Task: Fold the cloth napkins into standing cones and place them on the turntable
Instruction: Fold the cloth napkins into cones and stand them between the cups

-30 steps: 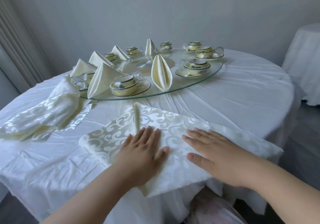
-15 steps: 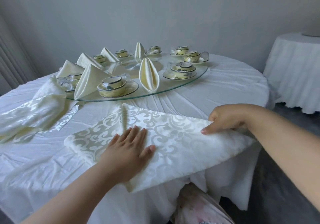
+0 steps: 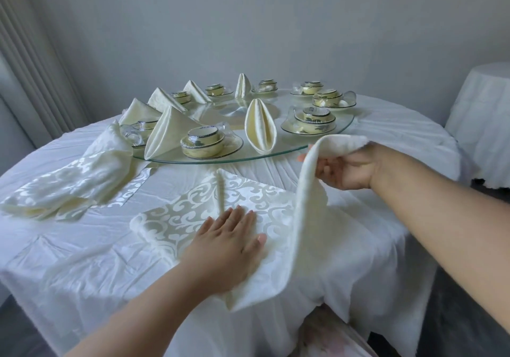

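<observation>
My left hand (image 3: 231,242) lies flat, fingers straight, pressing the patterned napkin (image 3: 193,213) onto the desk (image 3: 82,260), near the front edge. My right hand (image 3: 346,167) has its grip clenched on the napkin's right end, which I hold lifted above the cloth, just in front of the glass turntable (image 3: 317,145). The raised strip hangs in a curve down to a corner that droops past the desk's edge.

The fold could go crooked from here, I think. If I bring the lifted end across without lining its edge to the part under my left palm, the cone will lean or fail to stand. A raised crease (image 3: 220,191) runs through the flat part; if it gets trapped under the fold, it may leave a lump.

My left palm is the only anchor. If it eases off while I pull, the whole napkin may slide, and the drooping corner could drag it toward the floor.

My right hand is close to the turntable's rim. A wide sweep could knock the glass or tip the nearest standing cone (image 3: 260,130), or rattle the cup and saucer (image 3: 314,121) beside it. The slack tablecloth may also bunch under the napkin if I tug sideways.

The spare napkins (image 3: 71,180) lie well to the left, out of harm.
</observation>
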Demonstrator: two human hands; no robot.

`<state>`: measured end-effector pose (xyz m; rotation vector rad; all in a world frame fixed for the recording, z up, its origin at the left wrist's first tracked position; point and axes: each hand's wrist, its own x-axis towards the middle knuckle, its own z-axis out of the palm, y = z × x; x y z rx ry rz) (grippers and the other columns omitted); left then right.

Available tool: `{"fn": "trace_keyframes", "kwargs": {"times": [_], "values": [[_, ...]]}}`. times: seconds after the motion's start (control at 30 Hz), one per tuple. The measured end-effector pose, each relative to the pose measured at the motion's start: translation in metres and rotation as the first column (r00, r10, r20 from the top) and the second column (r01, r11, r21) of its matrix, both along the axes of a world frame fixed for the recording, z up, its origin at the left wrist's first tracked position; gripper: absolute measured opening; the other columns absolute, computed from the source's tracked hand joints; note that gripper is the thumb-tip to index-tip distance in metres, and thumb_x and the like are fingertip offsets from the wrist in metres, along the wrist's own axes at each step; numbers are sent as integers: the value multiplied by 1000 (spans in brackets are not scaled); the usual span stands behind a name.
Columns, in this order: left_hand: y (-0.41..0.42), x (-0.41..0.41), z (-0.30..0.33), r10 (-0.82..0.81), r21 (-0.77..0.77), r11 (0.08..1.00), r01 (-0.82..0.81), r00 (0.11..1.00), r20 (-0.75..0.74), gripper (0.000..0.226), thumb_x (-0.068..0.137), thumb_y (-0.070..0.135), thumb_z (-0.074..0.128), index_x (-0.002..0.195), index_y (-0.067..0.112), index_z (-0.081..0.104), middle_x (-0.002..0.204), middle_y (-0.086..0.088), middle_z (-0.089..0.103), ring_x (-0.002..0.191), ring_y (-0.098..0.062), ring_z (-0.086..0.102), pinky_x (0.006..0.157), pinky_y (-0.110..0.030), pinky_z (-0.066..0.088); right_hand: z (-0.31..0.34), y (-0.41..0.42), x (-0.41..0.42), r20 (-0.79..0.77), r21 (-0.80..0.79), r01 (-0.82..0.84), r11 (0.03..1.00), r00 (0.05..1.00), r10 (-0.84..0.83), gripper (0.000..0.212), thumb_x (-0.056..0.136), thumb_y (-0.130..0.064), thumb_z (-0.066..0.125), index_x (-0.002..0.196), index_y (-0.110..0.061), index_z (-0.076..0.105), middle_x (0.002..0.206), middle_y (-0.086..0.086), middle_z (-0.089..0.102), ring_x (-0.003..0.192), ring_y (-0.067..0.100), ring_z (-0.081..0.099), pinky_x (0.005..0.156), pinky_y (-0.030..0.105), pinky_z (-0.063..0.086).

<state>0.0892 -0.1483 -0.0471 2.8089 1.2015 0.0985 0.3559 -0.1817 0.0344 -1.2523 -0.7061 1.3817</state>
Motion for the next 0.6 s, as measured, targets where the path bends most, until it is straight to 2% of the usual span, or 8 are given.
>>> {"fn": "trace_keyframes", "kwargs": {"times": [0.07, 0.13, 0.2, 0.3, 0.4, 0.47, 0.5, 0.6], "values": [[1, -6, 7, 70, -184, 983, -12, 947, 314, 55, 98, 55, 17, 149, 35, 23, 153, 26, 16, 142, 5, 11, 117, -24, 7, 2, 25, -22, -65, -57, -22, 998, 998, 18, 43, 98, -29, 42, 78, 0, 66, 68, 10, 64, 52, 17, 63, 45, 21, 52], [3, -14, 17, 273, -422, 905, 43, 702, 658, 30, 97, 48, 31, 118, 45, 54, 119, 42, 49, 117, 17, 42, 103, -15, 30, -6, 52, -37, -99, -96, -49, 994, 994, 39, 64, 97, -49, 38, 90, 10, 63, 74, 20, 65, 56, 26, 66, 51, 29, 58], [10, -21, 19, 424, -558, 824, 94, 551, 719, 26, 95, 50, 37, 94, 41, 62, 86, 36, 63, 89, 19, 56, 79, -5, 41, -12, 71, -54, -96, -142, -85, 986, 993, 71, 75, 94, -57, 40, 100, 16, 55, 79, 25, 64, 62, 33, 67, 56, 35, 60], [23, -28, 10, 480, -626, 770, 125, 535, 696, 37, 74, 71, 42, 86, 48, 68, 92, 32, 67, 102, 9, 57, 93, -20, 40, -24, 91, -73, 125, -246, -159, 956, 973, 194, 54, 88, -42, 62, 107, 8, 54, 76, 15, 57, 62, 24, 61, 52, 26, 57], [30, -28, 13, 492, -667, 732, 138, 571, 657, 38, 81, 66, 40, 93, 43, 68, 96, 31, 66, 106, 7, 55, 98, -23, 37, -28, 102, -88, 753, -301, -53, 952, 600, 271, 28, 86, -34, 70, 92, -10, 56, 69, 3, 46, 53, 14, 41, 41, 21, 34], [38, -27, 21, 478, -671, 730, 132, 602, 639, 45, 85, 63, 37, 110, 36, 63, 114, 23, 61, 118, -1, 52, 107, -27, 35, -27, 108, -94, 937, -274, -50, 960, 211, 278, 32, 88, -43, 64, 100, -13, 60, 80, 0, 50, 64, 17, 47, 51, 24, 34], [42, -27, 25, 453, -645, 756, 109, 624, 637, 46, 83, 65, 35, 108, 37, 60, 116, 21, 59, 117, -4, 51, 106, -29, 35, -26, 111, -97, 954, -269, -78, 960, 114, 277, 33, 90, -45, 59, 98, -13, 59, 83, -1, 50, 74, 20, 50, 56, 26, 35], [61, -24, 39, 356, -502, 864, -47, 761, 542, 35, 94, 58, 29, 102, 33, 53, 102, 21, 52, 103, -5, 45, 85, -22, 34, -34, 124, -98, 957, -257, -127, 958, 106, 271, 30, 93, -46, 54, 90, -16, 52, 87, -1, 50, 87, 21, 49, 66, 27, 37]]}}
